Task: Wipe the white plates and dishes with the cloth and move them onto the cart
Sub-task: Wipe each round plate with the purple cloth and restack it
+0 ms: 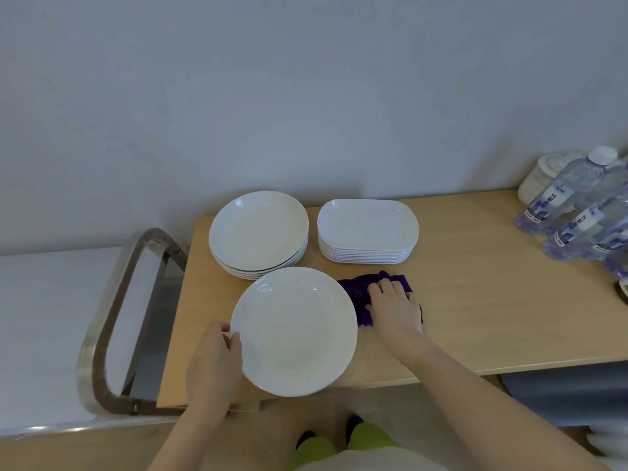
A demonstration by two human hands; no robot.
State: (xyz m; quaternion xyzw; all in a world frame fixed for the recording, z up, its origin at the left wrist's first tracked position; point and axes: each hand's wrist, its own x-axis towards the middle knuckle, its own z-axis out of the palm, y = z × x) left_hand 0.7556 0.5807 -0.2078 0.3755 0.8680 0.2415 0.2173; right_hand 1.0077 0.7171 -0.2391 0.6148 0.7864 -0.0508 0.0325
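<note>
Showing one loose round plate (294, 331), one round-plate stack (258, 232), one oval-dish stack (368, 231), one cloth (365, 287), several bottles (557, 195), exact count unclear, two hands (212, 365).

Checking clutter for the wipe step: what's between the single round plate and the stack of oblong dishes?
Head view: the purple cloth, with the right hand on it, lies between the single round plate and the oblong dish stack.

round plate (294, 331) flat, table edge | purple cloth (365, 290) crumpled beside

wall (306, 79): plain pale grey | table (475, 300): light wood | floor (85, 450): wood-toned
</note>
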